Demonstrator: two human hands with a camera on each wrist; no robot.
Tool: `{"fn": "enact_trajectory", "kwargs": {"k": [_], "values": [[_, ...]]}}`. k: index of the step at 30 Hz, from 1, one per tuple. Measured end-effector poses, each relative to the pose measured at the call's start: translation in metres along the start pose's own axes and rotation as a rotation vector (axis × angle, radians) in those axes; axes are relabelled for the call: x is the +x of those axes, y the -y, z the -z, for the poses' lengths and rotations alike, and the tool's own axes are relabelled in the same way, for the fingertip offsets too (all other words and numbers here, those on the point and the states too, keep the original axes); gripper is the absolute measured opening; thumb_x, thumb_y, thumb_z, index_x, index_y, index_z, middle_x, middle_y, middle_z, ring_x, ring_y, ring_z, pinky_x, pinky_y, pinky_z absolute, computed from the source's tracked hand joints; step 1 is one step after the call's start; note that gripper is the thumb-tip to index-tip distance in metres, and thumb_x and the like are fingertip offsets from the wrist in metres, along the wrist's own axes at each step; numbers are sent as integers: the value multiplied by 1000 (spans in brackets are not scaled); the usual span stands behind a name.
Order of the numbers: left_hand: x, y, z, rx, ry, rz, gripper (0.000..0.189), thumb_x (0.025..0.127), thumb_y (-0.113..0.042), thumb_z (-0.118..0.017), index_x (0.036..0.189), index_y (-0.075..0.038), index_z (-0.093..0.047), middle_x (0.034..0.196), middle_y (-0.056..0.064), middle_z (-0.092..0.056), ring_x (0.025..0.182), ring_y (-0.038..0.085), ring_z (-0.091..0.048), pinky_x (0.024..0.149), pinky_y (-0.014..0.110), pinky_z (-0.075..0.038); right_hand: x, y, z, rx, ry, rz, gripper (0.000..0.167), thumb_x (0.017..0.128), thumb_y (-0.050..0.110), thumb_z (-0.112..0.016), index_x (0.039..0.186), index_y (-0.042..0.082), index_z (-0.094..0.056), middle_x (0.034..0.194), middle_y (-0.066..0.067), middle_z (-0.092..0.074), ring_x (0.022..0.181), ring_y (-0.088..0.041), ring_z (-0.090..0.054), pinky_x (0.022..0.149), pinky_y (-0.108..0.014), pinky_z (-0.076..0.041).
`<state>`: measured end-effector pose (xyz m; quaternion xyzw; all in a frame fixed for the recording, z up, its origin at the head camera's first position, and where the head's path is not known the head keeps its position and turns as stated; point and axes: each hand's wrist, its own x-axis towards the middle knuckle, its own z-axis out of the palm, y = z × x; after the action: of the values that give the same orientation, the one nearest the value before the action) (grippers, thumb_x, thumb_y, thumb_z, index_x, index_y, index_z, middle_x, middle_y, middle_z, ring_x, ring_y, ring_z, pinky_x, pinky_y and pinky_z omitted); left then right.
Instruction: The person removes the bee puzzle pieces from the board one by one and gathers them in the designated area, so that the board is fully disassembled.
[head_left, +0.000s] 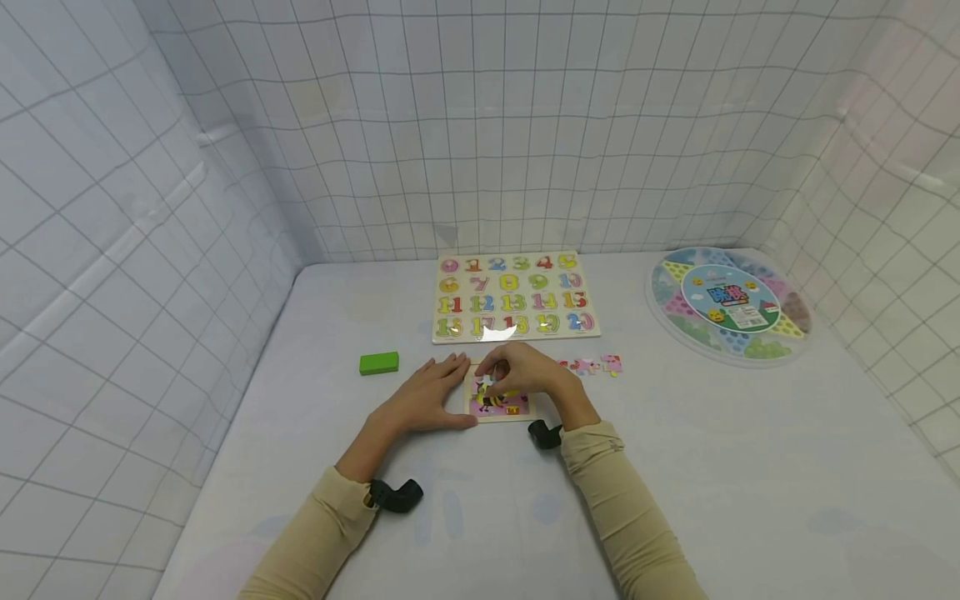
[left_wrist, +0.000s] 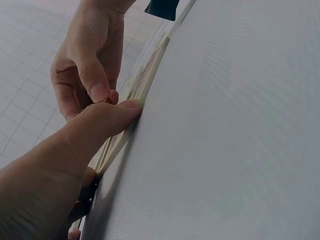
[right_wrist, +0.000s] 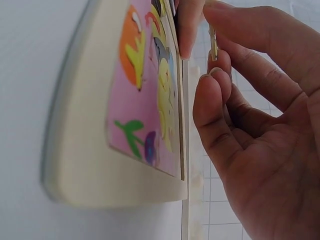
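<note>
A small wooden jigsaw puzzle point(head_left: 517, 419) with a pink picture lies flat in front of me. Its pale rim point(right_wrist: 115, 194) and several fitted pieces show close up in the right wrist view. My left hand point(head_left: 423, 398) rests along the puzzle's left side, fingers extended and thumb point(left_wrist: 127, 111) pressing on the near edge. Above the picture, my right hand point(head_left: 523, 369) pinches a thin puzzle piece point(right_wrist: 214, 45) between thumb and fingertips, holding it edge-on in that view. Part of the puzzle is hidden behind the right hand.
Loose puzzle pieces point(head_left: 611, 364) lie just right of the right hand. Behind the puzzle is a number board point(head_left: 517, 337) with colourful numerals. A green block point(head_left: 378, 363) sits at the left, and a round game box point(head_left: 783, 346) at the back right. Gridded curtains point(head_left: 487, 133) enclose the table.
</note>
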<state>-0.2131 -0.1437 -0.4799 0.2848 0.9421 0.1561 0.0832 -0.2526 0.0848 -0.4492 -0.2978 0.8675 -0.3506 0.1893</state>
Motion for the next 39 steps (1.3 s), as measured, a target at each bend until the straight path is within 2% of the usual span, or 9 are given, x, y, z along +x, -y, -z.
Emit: {"fn": "enact_trajectory", "kwargs": {"k": [10,17,31,39], "values": [[0,2,-1,-13,29,14,100,82,-65,-63,155,-9,-23,163,6,-22,152,24,-18,126,48,-12,-5,-2,4,-1,-9,1,27,80,17,-80,106,15,-73,85,3,-64,74,-10,-55,67,-22,-49],[0,2,-1,-13,35,30,101,82,-66,-63,155,-9,-23,163,7,-22,152,25,-18,126,48,-12,-16,-4,12,-7,-13,-22,27,79,14,-79,106,12,-73,87,1,-65,75,-11,-54,68,-23,-49],[0,3,-3,0,23,31,102,81,-66,-64,155,-10,-23,163,6,-21,152,24,-18,126,47,-12,-53,-33,32,-11,-87,-103,26,76,14,-82,101,11,-74,89,0,-67,77,-13,-54,70,-25,-49],[2,4,-3,-4,19,30,102,80,-67,-64,155,-11,-23,163,5,-21,152,24,-18,126,47,-12,-67,-46,38,-14,-88,-145,26,77,14,-82,101,10,-74,93,-1,-70,78,-14,-56,71,-25,-51]]}}
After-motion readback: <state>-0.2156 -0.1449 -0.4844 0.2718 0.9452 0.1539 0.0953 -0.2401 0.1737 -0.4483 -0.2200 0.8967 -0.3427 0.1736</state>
